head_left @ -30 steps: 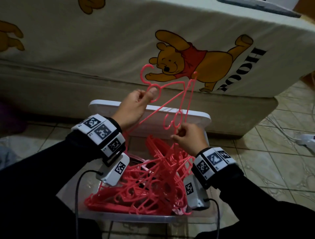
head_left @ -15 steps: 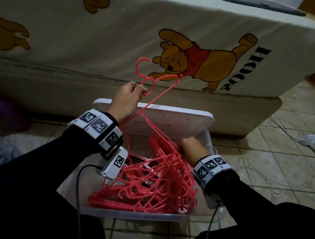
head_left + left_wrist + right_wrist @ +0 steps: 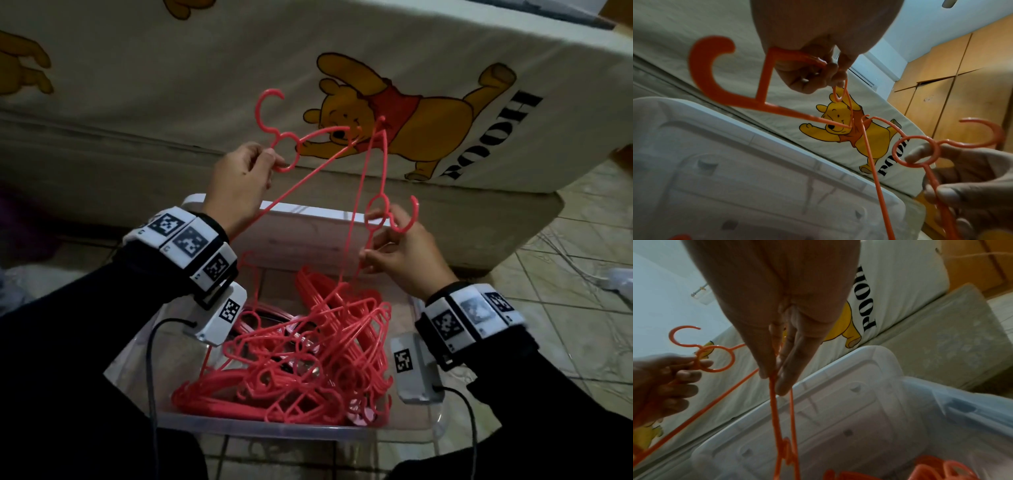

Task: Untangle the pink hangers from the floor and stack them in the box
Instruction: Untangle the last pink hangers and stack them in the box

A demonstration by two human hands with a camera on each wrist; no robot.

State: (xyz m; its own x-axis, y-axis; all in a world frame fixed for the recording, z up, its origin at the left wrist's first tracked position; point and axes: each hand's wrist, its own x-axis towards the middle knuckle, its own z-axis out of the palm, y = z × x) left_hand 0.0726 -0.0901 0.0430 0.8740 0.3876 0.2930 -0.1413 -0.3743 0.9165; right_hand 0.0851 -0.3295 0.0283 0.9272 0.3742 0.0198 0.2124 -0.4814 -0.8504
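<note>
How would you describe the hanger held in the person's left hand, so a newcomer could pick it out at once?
Start at the bear printed on the mattress cover, then look just left of it, above the clear box of tangled pink hangers. There the left hand pinches the ring of the raised hanger. It alone has its hook pointing up, higher than the hanger in the right hand.

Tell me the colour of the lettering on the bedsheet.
Black lettering on the cream bedsheet, clearest in the head view.
</note>
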